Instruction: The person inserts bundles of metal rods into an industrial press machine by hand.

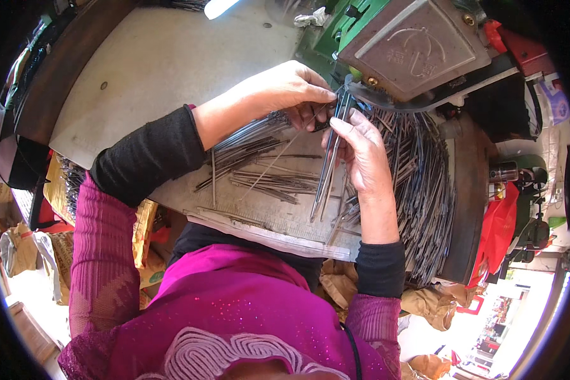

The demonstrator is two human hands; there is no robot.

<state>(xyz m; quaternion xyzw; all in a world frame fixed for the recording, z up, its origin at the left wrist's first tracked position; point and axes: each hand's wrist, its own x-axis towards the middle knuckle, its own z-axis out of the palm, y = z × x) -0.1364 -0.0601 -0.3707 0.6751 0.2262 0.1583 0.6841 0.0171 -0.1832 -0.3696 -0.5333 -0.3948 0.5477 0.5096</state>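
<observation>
My right hand [361, 149] is closed round a few long, thin metal ribs [323, 183], like umbrella ribs, which point down toward the table's front edge. At their upper end, beside the machine's working head [348, 85], my left hand [304, 92] pinches with thumb and fingers. A thin pale rod [266, 171] runs slantwise from under the left fingers; it looks held there, though its upper end is hidden. Loose metal ribs [278, 180] lie on the worktable [171, 63] below my hands. A thick heap of dark ribs [424, 196] spreads to the right of my right hand.
The green machine [367, 19] with its grey metal cover [418, 47] stands just beyond my hands. A crumpled white scrap [311, 17] lies at the far side. A red bag [497, 228] hangs past the table's right edge, and brown paper sacks [430, 304] lie below.
</observation>
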